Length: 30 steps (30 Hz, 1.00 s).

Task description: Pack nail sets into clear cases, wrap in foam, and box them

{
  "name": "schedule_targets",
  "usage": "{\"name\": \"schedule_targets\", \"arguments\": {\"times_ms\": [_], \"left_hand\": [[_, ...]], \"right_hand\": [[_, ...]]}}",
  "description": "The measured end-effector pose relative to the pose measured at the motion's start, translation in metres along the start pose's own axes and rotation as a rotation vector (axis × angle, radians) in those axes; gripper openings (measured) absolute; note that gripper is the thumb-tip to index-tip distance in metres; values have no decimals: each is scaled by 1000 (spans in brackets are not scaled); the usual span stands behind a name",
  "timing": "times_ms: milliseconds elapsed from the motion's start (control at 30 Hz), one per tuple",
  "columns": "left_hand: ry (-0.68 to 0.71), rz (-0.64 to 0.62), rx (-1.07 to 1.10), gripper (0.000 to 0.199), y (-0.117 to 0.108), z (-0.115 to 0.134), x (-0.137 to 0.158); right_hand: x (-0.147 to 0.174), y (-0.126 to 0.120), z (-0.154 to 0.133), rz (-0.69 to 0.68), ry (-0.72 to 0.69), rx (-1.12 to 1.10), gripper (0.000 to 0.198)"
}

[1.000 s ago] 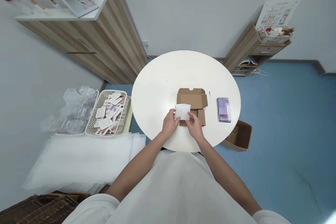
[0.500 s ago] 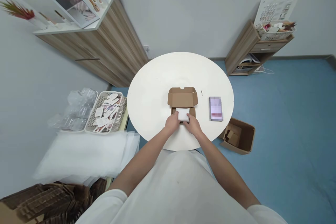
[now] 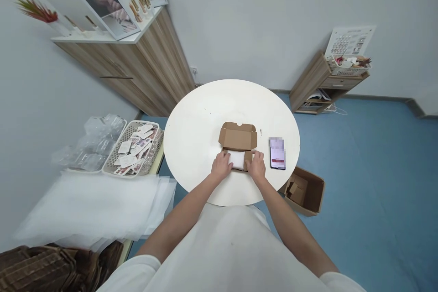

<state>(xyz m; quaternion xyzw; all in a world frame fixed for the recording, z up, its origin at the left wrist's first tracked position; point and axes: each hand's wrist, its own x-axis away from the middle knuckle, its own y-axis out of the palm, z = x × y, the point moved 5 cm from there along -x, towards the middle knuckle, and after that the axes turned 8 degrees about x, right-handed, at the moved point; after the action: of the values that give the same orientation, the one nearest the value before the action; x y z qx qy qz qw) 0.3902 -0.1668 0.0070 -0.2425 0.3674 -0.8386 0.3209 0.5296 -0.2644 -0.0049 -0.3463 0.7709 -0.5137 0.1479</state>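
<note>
A small brown cardboard box lies on the table with its lid folded back, away from me. Inside it rests a flat white packet, filling the left and middle part. My left hand is closed around the box's left side, its thumb at the packet's edge. At the right end, my right hand grips the side wall, thumb toward the inside and fingers round the outer corner. The brown inner part at that end shows beside the packet. What lies under the packet is hidden.
The box stands on a round white table. A phone lies to the right. An open carton sits on the floor beyond. Leftward are a basket of cards, clear plastic packaging and white sheets.
My right hand has shifted from the packet to the box's right side, and my left hand to its left side. The packet now sits lower and further left in the box. The view has tilted up.
</note>
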Motion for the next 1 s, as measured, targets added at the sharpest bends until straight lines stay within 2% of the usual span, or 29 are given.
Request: {"name": "schedule_targets", "arguments": {"times_ms": [67,133,267,400,533,700,800,1000], "left_hand": [[-18,107,87,44,-10,-7,-3],[-111,162,205,53,-18,-18,-9],[-353,88,509,52,-23,-39,-24],[-432,-23,763,48,-22,-41,-33],[-433,-63,897,53,-20,-38,-36],[-415,-17,970,62,-21,-41,-31],[-390,-30,972,66,-22,-41,-26],[-246,-128,877,67,-28,-31,-23]], "right_hand": [[-7,4,8,-13,30,-69,51],[-13,10,14,-70,23,-120,57],[-22,18,20,-140,3,-146,53],[-26,24,22,-193,-10,-178,42],[-27,29,22,-269,-16,-335,41],[-30,26,22,-287,-44,-476,44],[-32,23,19,-243,-70,-432,36],[-29,19,7,-138,-154,-236,29]]}}
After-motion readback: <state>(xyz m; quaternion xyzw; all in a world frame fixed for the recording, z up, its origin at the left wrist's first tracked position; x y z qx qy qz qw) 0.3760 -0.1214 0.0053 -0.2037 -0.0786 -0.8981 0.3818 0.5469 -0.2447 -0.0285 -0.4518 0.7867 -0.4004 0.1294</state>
